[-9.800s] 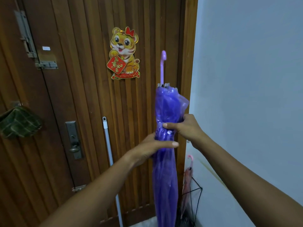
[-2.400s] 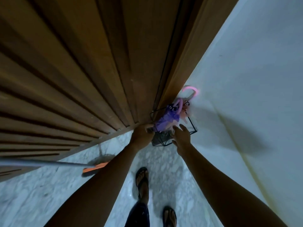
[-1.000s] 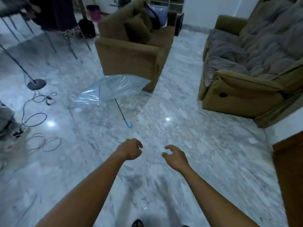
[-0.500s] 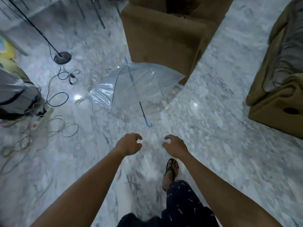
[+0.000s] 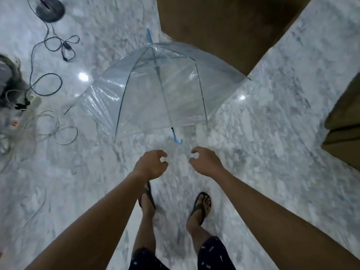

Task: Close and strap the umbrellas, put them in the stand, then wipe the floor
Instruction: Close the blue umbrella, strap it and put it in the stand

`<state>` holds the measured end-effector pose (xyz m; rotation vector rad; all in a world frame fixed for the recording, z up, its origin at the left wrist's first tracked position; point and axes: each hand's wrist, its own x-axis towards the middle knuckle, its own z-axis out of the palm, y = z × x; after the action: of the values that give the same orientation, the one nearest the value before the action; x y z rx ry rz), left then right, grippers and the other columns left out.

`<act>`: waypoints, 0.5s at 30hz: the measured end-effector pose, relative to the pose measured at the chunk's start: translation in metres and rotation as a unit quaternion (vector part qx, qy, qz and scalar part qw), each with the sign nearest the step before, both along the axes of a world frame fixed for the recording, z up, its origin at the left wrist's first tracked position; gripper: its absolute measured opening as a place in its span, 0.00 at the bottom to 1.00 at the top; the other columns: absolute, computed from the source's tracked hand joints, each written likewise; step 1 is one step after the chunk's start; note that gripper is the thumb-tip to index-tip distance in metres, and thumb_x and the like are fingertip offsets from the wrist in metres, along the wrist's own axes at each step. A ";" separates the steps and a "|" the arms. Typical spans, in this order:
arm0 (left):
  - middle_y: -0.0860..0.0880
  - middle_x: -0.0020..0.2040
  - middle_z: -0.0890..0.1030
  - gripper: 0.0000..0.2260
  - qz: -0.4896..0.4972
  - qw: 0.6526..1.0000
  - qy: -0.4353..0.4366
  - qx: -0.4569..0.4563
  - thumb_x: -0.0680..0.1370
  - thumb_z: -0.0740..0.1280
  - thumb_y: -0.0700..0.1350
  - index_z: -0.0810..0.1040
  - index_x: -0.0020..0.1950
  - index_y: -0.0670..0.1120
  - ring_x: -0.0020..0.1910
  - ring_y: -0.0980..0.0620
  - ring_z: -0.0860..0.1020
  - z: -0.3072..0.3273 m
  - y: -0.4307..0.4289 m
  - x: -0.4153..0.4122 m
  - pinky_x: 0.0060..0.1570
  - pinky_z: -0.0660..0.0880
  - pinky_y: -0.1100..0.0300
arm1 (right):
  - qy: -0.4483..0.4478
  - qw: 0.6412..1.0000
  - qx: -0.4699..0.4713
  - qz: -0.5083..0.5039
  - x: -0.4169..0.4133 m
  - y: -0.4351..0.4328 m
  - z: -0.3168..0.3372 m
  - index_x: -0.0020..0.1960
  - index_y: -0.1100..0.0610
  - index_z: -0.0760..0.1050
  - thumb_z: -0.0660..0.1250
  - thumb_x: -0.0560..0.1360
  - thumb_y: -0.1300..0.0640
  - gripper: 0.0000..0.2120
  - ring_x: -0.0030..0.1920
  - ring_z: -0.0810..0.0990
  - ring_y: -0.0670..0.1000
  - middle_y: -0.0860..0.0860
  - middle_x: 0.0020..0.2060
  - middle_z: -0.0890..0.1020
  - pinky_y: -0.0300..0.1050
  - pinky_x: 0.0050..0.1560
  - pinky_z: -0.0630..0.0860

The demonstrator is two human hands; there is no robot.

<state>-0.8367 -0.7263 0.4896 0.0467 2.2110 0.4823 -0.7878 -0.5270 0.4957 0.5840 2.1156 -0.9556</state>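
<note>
An open clear-plastic umbrella (image 5: 155, 84) with a blue hooked handle (image 5: 176, 138) lay on the grey marble floor (image 5: 272, 133). The left hand (image 5: 151, 164) and right hand (image 5: 204, 161) hovered near that handle, fingers loosely curled, empty. Pickup seemed the step in hand; the next move called for gripping the handle and collapsing the canopy.

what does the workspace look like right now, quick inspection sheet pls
surface: pale marble floor, glossy with light glints; wetness cannot be judged
job's things: clear umbrella open, lying on its side on the floor, blue hooked handle toward the person; stand and wiping cloth nothing seen
clutter: grey bundle at left edge, unclear what
hands: left hand and right hand loosely curled, empty, short of the handle
cables: black cable looping from a round base; white cables tangled at left
surroundings: brown armchair behind the umbrella, sofa at right
</note>
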 end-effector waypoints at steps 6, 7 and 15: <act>0.47 0.70 0.76 0.21 0.012 1.000 0.011 0.007 0.79 0.66 0.54 0.74 0.71 0.52 0.68 0.46 0.73 -0.178 0.001 -0.073 0.68 0.69 0.54 | -0.001 0.999 -0.021 -0.025 -0.075 -0.019 -0.168 0.71 0.52 0.73 0.67 0.78 0.48 0.22 0.63 0.78 0.54 0.53 0.67 0.77 0.41 0.55 0.73; 0.46 0.70 0.75 0.22 0.017 1.000 0.014 0.007 0.79 0.66 0.55 0.72 0.72 0.51 0.69 0.46 0.73 -0.209 0.001 -0.086 0.68 0.69 0.53 | -0.003 0.999 -0.029 -0.025 -0.087 -0.023 -0.200 0.71 0.52 0.73 0.68 0.78 0.48 0.23 0.64 0.77 0.54 0.53 0.68 0.76 0.40 0.55 0.72; 0.43 0.72 0.72 0.26 0.158 0.982 -0.034 0.102 0.82 0.63 0.53 0.63 0.78 0.46 0.69 0.44 0.73 -0.419 -0.004 -0.163 0.69 0.68 0.55 | 0.072 0.990 -0.074 -0.100 -0.195 -0.036 -0.412 0.73 0.54 0.70 0.61 0.82 0.55 0.19 0.56 0.75 0.51 0.55 0.70 0.74 0.38 0.51 0.68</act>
<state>-1.0001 -0.7307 0.0706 -0.2115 2.1018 0.8722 -0.9827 -0.5631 0.0838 0.6783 2.1163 -1.2911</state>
